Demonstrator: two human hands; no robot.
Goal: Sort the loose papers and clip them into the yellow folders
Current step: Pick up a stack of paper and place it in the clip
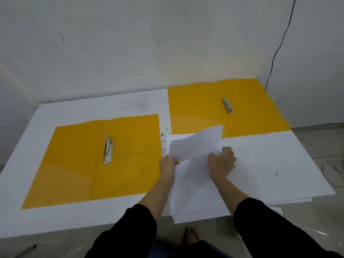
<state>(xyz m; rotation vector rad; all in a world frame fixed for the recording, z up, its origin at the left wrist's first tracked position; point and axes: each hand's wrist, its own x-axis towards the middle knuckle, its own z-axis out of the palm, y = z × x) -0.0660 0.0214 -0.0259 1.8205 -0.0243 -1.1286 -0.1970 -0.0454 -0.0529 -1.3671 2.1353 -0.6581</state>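
Two yellow folders lie open and flat on the white table (270,164). The near-left folder (74,164) has a metal clip (108,148) at its spine. The far-right folder (204,108) carries its own clip (227,105). Between them I hold a stack of white papers (193,179), its top sheets curled up over the far-right folder's near edge. My left hand (168,164) pinches the stack's left edge. My right hand (222,161) grips its right side, fingers curled around the sheets. The stack's lower end hangs past the table's front edge.
A white wall stands right behind the table. A black cable (279,45) runs down the wall at the right. Dark specks (164,138) mark the table between the folders. Tiled floor and loose wires (327,164) lie to the right; my bare foot (190,236) is below the front edge.
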